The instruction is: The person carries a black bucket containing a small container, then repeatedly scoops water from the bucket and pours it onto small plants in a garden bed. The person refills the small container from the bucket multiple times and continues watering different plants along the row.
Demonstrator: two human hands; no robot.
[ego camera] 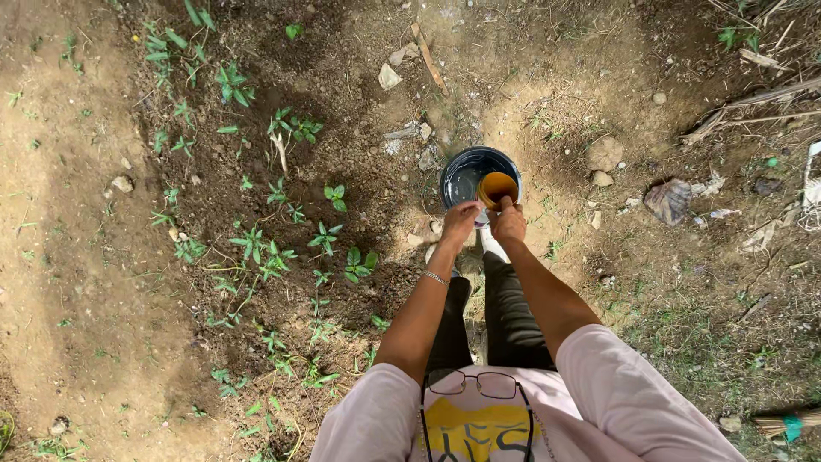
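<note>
Both hands over one dark bucket on bare soil, just ahead of my feet. Right hand grip closed on one small orange cup, held at the bucket's near rim. Left hand pinched at the rim beside it; can't tell what it holds. I'd keep the cup level, low over the water. Seedlings: many, to the left.

Bucket near rim hidden behind hands; broom cut off
</note>
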